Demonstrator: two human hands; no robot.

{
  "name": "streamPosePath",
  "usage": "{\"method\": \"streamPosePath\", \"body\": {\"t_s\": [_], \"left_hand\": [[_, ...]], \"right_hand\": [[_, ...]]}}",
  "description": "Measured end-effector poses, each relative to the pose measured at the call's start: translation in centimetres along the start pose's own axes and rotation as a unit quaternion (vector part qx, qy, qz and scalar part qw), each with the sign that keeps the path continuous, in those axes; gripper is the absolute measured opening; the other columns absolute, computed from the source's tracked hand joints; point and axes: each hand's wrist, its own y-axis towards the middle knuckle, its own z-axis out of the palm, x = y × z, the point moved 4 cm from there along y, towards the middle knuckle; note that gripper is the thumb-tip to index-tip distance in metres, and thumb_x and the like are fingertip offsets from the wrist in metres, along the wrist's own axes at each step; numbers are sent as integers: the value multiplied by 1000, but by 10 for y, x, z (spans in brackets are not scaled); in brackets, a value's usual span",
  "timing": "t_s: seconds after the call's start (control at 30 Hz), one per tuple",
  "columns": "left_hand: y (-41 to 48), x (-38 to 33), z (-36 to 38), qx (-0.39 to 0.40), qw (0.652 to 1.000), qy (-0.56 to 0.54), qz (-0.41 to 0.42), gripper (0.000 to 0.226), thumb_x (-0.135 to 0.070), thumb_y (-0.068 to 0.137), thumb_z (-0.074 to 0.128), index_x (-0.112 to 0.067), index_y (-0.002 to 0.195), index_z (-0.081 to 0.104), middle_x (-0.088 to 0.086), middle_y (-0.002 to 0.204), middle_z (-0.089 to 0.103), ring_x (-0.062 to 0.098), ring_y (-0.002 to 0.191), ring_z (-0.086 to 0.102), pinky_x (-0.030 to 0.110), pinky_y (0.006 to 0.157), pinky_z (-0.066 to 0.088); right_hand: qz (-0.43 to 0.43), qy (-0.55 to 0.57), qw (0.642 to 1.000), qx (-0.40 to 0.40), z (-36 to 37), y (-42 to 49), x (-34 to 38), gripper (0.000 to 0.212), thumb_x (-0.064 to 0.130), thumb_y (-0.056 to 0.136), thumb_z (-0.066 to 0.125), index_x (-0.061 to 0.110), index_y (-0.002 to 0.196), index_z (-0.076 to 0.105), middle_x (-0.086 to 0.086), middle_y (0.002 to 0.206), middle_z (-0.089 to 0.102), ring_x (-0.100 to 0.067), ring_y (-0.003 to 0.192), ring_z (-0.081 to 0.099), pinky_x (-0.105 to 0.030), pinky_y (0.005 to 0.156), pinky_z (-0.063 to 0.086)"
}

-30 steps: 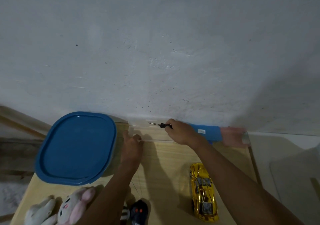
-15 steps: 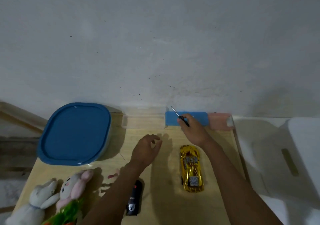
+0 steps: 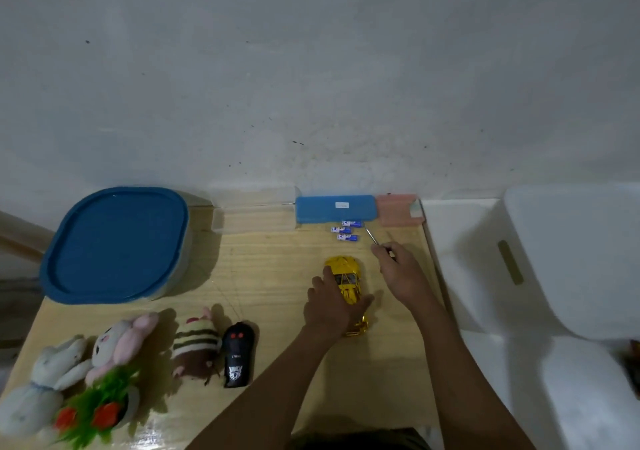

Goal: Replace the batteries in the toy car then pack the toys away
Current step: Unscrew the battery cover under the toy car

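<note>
A yellow toy car [image 3: 347,278] lies on the wooden table [image 3: 270,276], right of centre. My left hand [image 3: 330,306] grips the car from the left, thumb along one side and fingers over the rear. My right hand [image 3: 401,274] is just right of the car and pinches a small screwdriver [image 3: 372,236] whose metal tip points up and left towards three blue and white batteries [image 3: 344,230]. The batteries lie loose in front of a blue box [image 3: 335,209] at the wall.
A large tub with a blue lid [image 3: 116,243] stands at the back left. A clear open case [image 3: 254,214] and a pink box [image 3: 398,209] sit along the wall. Plush toys [image 3: 114,345], a striped plush [image 3: 195,345] and a black remote [image 3: 237,356] lie front left. A white stool [image 3: 540,293] stands right.
My left hand has moved right from the open table and taken hold of the car. My right hand has drawn back from the blue box with the screwdriver. The view has tilted down.
</note>
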Motion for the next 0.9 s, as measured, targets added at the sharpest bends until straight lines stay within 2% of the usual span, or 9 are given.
{"method": "streamPosePath", "body": {"t_s": [0.17,0.3,0.37,0.47,0.57,0.67,0.77,0.83,0.9], "left_hand": [[4,-4,6,12,999,-35,-25,118,-63,67,75,-14,151,8,14,140,41,34,124,51,46,95,49],[10,-1,0,48,995,-81,-28,112,-49,64,82,-12,145,14,12,133,51,31,117,56,43,93,52],[10,2,-11,72,985,-151,-36,98,-42,66,84,-13,137,23,7,121,57,25,106,60,39,88,53],[4,11,-36,152,944,-285,-58,80,-34,71,79,-18,133,31,7,107,63,21,87,63,34,72,54],[-3,18,-57,210,886,-412,-42,70,-36,69,70,-14,132,48,13,109,66,28,95,62,35,72,52],[-13,14,-75,219,833,-506,-38,39,-32,88,50,-7,114,63,16,102,72,28,85,69,36,74,54],[-15,8,-85,210,800,-561,-35,45,-39,84,53,-7,113,67,17,98,70,32,85,66,40,79,53],[-15,6,-90,190,784,-589,-36,45,-42,88,50,-8,112,68,18,94,72,33,82,67,40,76,55],[-16,7,-94,182,776,-603,-40,46,-44,90,48,-9,112,67,18,92,73,33,79,69,39,73,56]], "right_hand": [[-6,-17,1000,7,-9,-12,-8,30,51,91,55,24,87,66,2,83,66,-17,82,62,-39,78,48],[-5,-41,999,20,-14,-19,-11,45,50,90,58,11,68,60,1,61,55,-17,60,54,-34,62,42],[4,-40,999,26,-16,-22,-11,47,45,91,60,16,56,47,3,52,45,-14,51,45,-31,57,34],[8,-14,999,42,-12,-26,-7,42,34,93,59,16,58,44,1,54,41,-15,51,40,-31,58,31],[-11,58,995,82,1,-33,8,27,30,94,58,12,74,63,-3,65,46,-14,59,43,-31,62,34],[-65,95,987,111,18,-44,29,18,32,95,59,18,91,68,6,66,54,-3,55,47,-22,59,39],[-128,122,980,91,30,-54,51,10,22,95,61,13,94,63,6,74,60,4,60,54,-11,59,42],[-133,130,979,84,33,-56,60,7,23,94,62,19,99,63,9,85,64,6,71,61,-12,62,47],[-133,125,978,103,37,-58,67,16,27,94,63,28,109,62,10,99,67,3,86,65,-17,70,54]]}}
